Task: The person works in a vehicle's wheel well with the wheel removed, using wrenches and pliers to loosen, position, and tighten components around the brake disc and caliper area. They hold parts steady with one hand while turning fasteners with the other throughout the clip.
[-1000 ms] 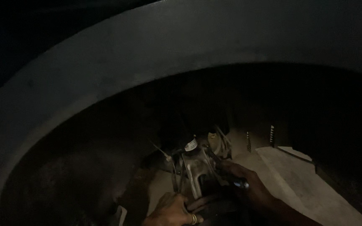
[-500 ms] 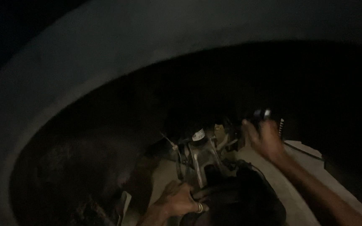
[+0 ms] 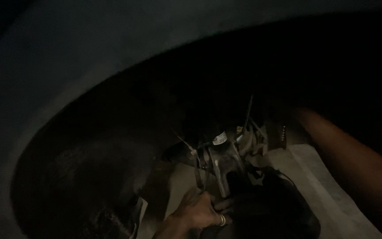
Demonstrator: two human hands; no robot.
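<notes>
I look into a dark wheel arch (image 3: 67, 84). My left hand (image 3: 200, 212), with a ring on one finger, grips the near edge of a dark rounded metal assembly (image 3: 270, 208) at the bottom centre. Just above it stands a grey metal bracket (image 3: 222, 163) with a small white tag (image 3: 219, 138) and thin rods sticking up. My right forearm (image 3: 354, 163) reaches up and left from the right edge. Its hand is lost in the shadow behind the bracket, so what it holds is hidden.
A pale flat panel (image 3: 319, 181) lies to the right of the assembly, with a short threaded stud (image 3: 283, 132) standing at its far end. The curved grey arch rim sweeps across the top and left. Most of the cavity is in deep shadow.
My right hand left the assembly, rose to the right with something small and dark, and has now gone further up into the shadow. My left hand stays on the assembly.
</notes>
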